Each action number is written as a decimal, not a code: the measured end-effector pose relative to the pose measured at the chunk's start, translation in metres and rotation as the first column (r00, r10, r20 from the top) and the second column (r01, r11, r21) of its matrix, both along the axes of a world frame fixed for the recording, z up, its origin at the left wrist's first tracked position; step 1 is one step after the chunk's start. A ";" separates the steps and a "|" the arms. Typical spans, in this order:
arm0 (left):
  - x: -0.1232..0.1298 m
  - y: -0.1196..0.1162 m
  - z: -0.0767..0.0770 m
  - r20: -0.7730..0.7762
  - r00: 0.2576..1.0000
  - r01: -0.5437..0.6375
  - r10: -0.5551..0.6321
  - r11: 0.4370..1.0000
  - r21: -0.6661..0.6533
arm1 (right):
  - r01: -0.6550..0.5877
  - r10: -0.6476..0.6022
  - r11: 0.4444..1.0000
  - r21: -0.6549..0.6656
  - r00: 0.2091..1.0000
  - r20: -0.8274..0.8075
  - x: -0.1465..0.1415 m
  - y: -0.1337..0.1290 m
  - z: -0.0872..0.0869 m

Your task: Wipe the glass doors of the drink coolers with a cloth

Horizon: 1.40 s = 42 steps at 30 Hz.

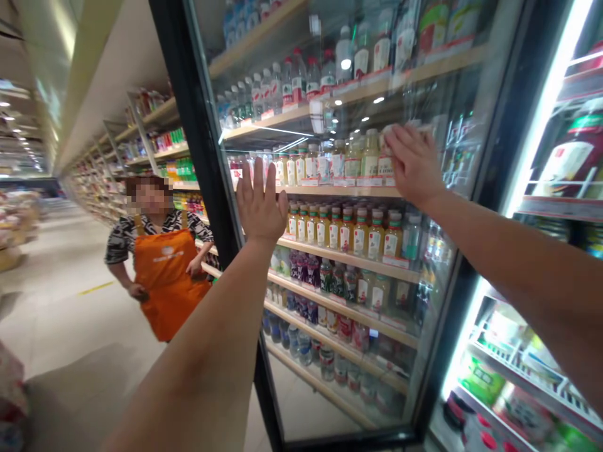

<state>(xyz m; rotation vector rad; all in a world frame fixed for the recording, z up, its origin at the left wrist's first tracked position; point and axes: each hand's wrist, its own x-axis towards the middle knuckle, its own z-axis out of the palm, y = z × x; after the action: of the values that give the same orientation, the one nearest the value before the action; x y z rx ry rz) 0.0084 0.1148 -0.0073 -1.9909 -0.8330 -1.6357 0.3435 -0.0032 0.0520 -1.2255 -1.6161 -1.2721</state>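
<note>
A glass door with a black frame point(202, 125) stands swung out in front of me, and shelves of bottles show through or in its pane. My left hand point(262, 204) is raised against the glass near the frame's left side, palm forward with the fingers spread; it holds nothing. Higher up and to the right, my right hand point(414, 160) is at the pane with its fingers bent and close together. Something pale, perhaps a cloth, shows at its fingertips, too small to make out.
A person in an orange apron point(169, 276) stands at the left, beyond the door. Lit cooler shelves point(556, 207) with packaged goods are at the right. A long aisle floor point(75, 314) runs back along stocked shelving.
</note>
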 end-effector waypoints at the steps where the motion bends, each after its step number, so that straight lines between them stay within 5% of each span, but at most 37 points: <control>1: 0.000 0.000 0.000 0.001 1.000 0.003 -0.003 1.000 0.006 | -0.006 0.007 1.000 0.025 0.999 -0.046 0.001 0.000 0.001; 7: 0.000 0.004 0.000 -0.014 1.000 -0.017 0.017 1.000 0.017 | -0.095 0.116 0.983 -0.156 0.985 0.131 -0.010 0.000 -0.011; 13: 0.000 0.005 0.002 -0.027 0.998 -0.053 0.053 0.999 -0.002 | -0.088 0.096 0.991 0.104 0.993 -0.071 -0.002 -0.001 -0.008; 19: 0.002 0.004 0.004 -0.020 0.999 -0.032 0.031 0.998 -0.056 | -0.072 0.092 0.986 -0.148 0.987 0.133 0.003 -0.005 -0.013; 24: 0.002 0.000 0.003 -0.016 0.997 -0.077 0.077 0.997 -0.006 | -0.104 0.103 0.994 0.040 0.995 0.016 0.007 -0.001 -0.013; 29: 0.001 -0.006 0.003 -0.019 1.000 -0.025 0.025 1.000 -0.011 | -0.120 0.144 0.985 -0.123 0.968 0.204 -0.003 0.003 -0.023; 34: 0.001 -0.003 0.002 -0.004 0.999 -0.039 0.039 0.999 0.000 | -0.150 0.150 0.989 0.006 0.988 0.039 -0.005 0.002 -0.012; 39: 0.001 0.001 0.001 -0.005 1.000 -0.026 0.026 1.000 -0.003 | -0.127 0.168 0.966 -0.223 0.970 0.176 -0.018 0.002 -0.027; 42: 0.001 0.000 0.002 0.003 1.000 -0.014 0.014 1.000 -0.012 | -0.103 0.125 0.982 -0.156 0.983 0.132 -0.015 0.003 -0.023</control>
<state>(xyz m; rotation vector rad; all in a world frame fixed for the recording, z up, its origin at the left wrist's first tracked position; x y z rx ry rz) 0.0096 0.1149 -0.0057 -1.9864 -0.8575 -1.6308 0.3283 -0.0005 0.0291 -1.1335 -1.8854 -1.2070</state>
